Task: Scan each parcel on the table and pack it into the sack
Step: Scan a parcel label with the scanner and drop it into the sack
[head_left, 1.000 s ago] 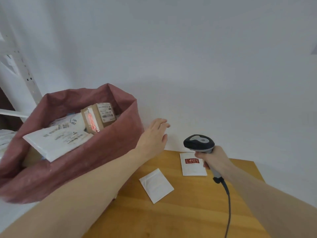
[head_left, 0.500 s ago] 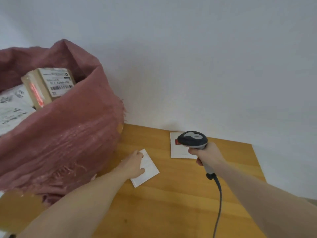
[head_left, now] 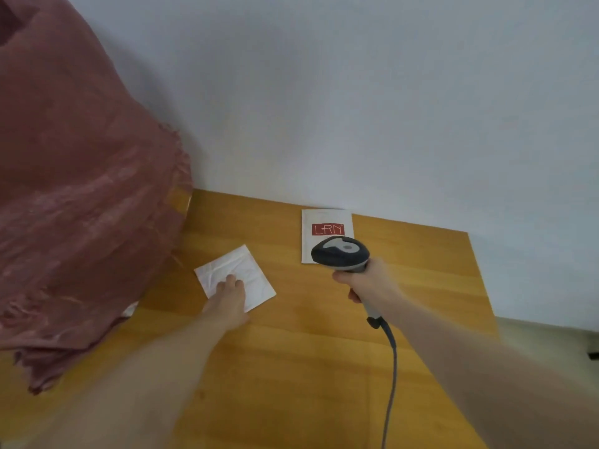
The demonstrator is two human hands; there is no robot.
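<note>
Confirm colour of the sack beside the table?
Dusty red-brown sack, plain weave; the head view shows it.

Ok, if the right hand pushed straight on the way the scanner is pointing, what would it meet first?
Probably the white envelope with the red logo, lying flat just beyond the scanner in the right hand. Past it is the wall. Depth is hard to judge.

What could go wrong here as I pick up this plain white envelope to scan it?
The flat white padded envelope lies flush on the wooden table, so the left hand may slide it instead of lifting it. No label shows on top; it may need flipping. The grey handheld scanner has a cable that could snag.
</note>
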